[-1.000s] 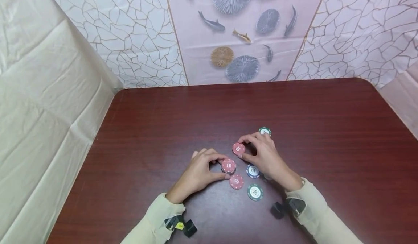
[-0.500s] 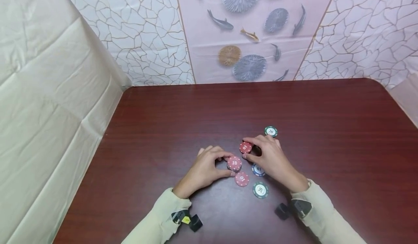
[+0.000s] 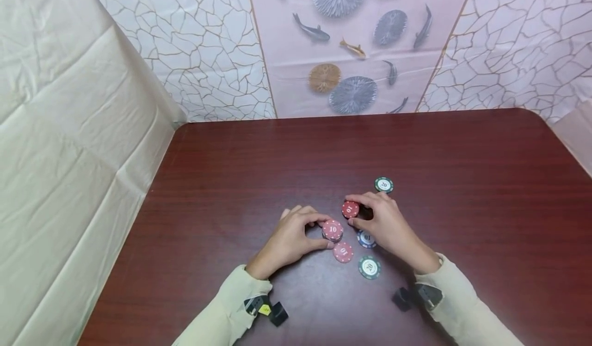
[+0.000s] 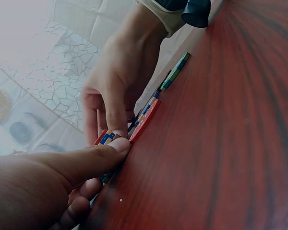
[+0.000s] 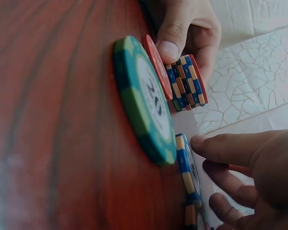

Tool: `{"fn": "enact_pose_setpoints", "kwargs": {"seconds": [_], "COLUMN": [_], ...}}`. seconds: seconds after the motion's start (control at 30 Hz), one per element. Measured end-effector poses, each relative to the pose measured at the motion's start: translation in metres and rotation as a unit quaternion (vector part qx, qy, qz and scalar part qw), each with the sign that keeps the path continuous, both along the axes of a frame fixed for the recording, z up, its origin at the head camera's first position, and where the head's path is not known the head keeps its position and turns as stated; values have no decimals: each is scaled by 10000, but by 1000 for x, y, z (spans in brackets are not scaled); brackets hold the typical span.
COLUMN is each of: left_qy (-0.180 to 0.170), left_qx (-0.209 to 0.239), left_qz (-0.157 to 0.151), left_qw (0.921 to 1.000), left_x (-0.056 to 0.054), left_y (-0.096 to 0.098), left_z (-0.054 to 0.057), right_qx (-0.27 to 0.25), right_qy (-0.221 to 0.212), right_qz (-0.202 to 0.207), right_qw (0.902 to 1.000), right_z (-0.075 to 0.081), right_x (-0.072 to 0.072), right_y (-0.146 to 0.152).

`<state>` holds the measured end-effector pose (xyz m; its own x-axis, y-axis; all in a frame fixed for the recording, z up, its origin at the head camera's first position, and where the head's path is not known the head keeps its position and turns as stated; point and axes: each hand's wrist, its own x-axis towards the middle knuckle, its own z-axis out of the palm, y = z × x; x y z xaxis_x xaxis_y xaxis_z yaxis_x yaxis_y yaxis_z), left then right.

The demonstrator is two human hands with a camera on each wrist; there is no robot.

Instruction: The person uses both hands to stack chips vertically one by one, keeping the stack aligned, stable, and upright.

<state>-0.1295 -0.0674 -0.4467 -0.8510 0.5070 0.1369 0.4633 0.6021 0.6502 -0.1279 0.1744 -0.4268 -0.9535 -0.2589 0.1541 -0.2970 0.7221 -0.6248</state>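
My left hand (image 3: 289,240) grips a short stack of poker chips (image 3: 332,230) by its sides, thumb and index finger around it. A red 10 chip tops the stack; blue, brown and cream edges show below in the right wrist view. With thumb and index finger, my right hand (image 3: 388,228) pinches a red 10 poker chip (image 3: 350,209) behind and right of the stack. Another red chip (image 3: 343,252) lies flat just in front of the stack, near the left thumb. A blue-and-white chip (image 3: 367,239) is partly covered by the right hand.
One green 20 chip (image 3: 369,267) lies nearer the person, another green chip (image 3: 384,184) beyond the right fingertips. A brown-edged chip (image 5: 191,214) shows beside the blue one. The dark red wooden table (image 3: 240,166) ends at a patterned curtain (image 3: 208,53).
The head view has shifted slightly. My right hand has drawn the red chip a little to the right, and the far green chip shows more fully. My left hand stays at the stack.
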Motion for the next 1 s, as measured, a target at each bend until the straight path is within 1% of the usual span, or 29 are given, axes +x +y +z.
{"fn": "enact_pose_setpoints", "kwargs": {"seconds": [0.1, 0.23, 0.4, 0.5, 0.63, 0.7, 1.0], "left_qy": [-5, -41, -4, -6, -20, -13, 19], "left_qx": [63, 124, 53, 18, -16, -45, 21], "left_qz": [-37, -33, -37, -53, -37, -24, -27], "left_qw": [10000, 9999, 10000, 10000, 10000, 10000, 10000], "left_x": [-1, -1, -1, -2, -2, -2, -2], "left_y": [1, 0, -1, -1, -1, -1, -1], "left_z": [0, -1, -1, -2, -2, -2, -3], "right_qx": [-260, -445, -648, -818, -1009, -1091, -990], "right_qy": [-4, 32, -54, -93, -24, -18, -145], "right_qz": [-45, -117, -246, -137, 110, 168, 278], "right_qw": [9997, 9989, 9976, 9965, 9948, 9939, 9946], "right_z": [5, 9, 8, 6, 2, 1, -2], "right_x": [3, 8, 13, 15, 17, 18, 24], "right_y": [2, 2, -2, -4, -8, -10, -18]}}
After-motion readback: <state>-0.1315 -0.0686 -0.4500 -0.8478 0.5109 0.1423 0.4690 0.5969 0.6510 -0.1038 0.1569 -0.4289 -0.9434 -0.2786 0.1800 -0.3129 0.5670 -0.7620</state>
